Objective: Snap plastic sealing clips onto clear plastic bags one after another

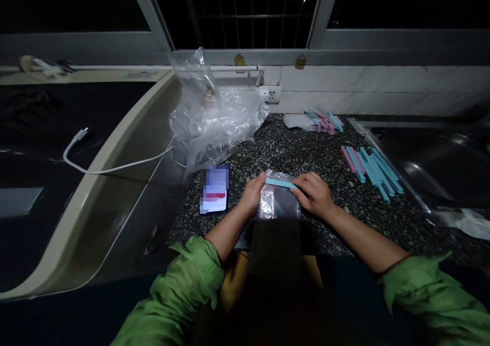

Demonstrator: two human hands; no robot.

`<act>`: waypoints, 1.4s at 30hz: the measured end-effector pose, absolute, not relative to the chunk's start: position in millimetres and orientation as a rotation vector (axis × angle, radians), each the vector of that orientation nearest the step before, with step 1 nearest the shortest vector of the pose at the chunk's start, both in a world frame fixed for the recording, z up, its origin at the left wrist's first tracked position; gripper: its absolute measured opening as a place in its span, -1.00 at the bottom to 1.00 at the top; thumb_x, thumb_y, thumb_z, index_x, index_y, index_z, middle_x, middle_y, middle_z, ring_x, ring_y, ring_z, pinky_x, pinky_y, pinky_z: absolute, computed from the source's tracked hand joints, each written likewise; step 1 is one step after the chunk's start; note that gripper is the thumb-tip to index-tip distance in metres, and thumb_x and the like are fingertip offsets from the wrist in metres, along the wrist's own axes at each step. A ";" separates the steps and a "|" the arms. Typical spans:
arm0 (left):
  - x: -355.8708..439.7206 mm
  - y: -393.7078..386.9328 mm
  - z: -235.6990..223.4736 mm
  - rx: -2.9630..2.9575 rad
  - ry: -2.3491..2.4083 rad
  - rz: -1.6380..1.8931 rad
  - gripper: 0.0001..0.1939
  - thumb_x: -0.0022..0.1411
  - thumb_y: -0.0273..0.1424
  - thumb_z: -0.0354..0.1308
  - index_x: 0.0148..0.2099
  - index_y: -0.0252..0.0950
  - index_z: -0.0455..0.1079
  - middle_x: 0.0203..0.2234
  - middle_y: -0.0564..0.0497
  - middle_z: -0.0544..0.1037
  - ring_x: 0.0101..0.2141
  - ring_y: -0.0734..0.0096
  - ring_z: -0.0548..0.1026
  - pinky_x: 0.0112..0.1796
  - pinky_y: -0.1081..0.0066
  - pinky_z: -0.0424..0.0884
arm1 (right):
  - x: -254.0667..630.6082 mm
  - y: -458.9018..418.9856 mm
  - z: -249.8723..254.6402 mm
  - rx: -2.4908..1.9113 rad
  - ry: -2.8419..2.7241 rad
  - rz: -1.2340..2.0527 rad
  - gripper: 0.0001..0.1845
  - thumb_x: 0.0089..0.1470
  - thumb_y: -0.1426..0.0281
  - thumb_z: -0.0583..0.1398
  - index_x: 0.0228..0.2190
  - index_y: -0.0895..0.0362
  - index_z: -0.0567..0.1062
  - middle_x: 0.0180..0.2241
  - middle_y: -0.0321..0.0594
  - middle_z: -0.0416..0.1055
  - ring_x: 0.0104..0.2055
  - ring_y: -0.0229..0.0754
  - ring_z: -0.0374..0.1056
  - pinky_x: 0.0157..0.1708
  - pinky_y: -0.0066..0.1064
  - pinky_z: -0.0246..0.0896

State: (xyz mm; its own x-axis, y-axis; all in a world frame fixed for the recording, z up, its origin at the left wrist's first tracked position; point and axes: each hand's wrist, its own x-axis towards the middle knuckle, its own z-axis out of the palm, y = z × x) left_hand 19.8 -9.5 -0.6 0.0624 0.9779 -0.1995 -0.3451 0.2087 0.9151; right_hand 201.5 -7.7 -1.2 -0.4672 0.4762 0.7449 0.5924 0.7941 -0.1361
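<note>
A long light-blue bag clip [280, 183] lies across the upper part of a clear plastic bag [279, 203] at the counter's front. My left hand [253, 192] is closed on the bag's left edge, with its thumb by the clip's left end. At the other end, my right hand [313, 193] pinches the clip between thumb and fingers. Whether the clip is fastened along its length cannot be made out. To the right of my right hand lies a loose spread of blue and pink clips [373, 170].
A phone [214, 189] with a lit screen rests left of my hands. Crumpled clear plastic [218, 119] is heaped behind it. More clips [325, 124] lie by the wall near a socket [272, 94]. A sink [440, 162] is on the right; a white cable [115, 170] hangs left.
</note>
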 end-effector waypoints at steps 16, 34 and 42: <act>12.4 2.1 -7.5 0.777 1.065 1.265 -0.53 -0.09 0.00 0.15 -0.61 -0.36 0.31 -0.77 0.08 0.35 -0.70 0.54 0.24 -0.61 0.50 0.13 | 189.7 14.4 -7.9 -0.756 -2.163 -0.150 -0.88 0.05 0.43 0.11 -0.34 0.14 0.44 -0.45 -0.17 0.36 -0.37 -0.19 0.25 -0.37 -0.32 0.22; 13.2 2.8 -8.6 0.752 1.053 1.251 -0.53 -0.11 0.01 0.16 -0.60 -0.35 0.29 -0.78 0.09 0.33 -0.72 0.55 0.24 -0.64 0.51 0.12 | 189.3 16.0 -11.6 -0.759 -2.151 -0.092 -0.88 0.04 0.43 0.12 -0.34 0.13 0.45 -0.44 -0.17 0.35 -0.37 -0.19 0.24 -0.37 -0.31 0.21; 13.7 3.0 -7.5 0.735 1.056 1.271 -0.54 -0.12 0.00 0.17 -0.57 -0.35 0.30 -0.77 0.10 0.35 -0.71 0.54 0.26 -0.63 0.51 0.16 | 189.0 16.3 -12.1 -0.757 -2.130 -0.073 -0.89 0.03 0.45 0.12 -0.34 0.14 0.44 -0.44 -0.17 0.35 -0.37 -0.20 0.23 -0.37 -0.32 0.20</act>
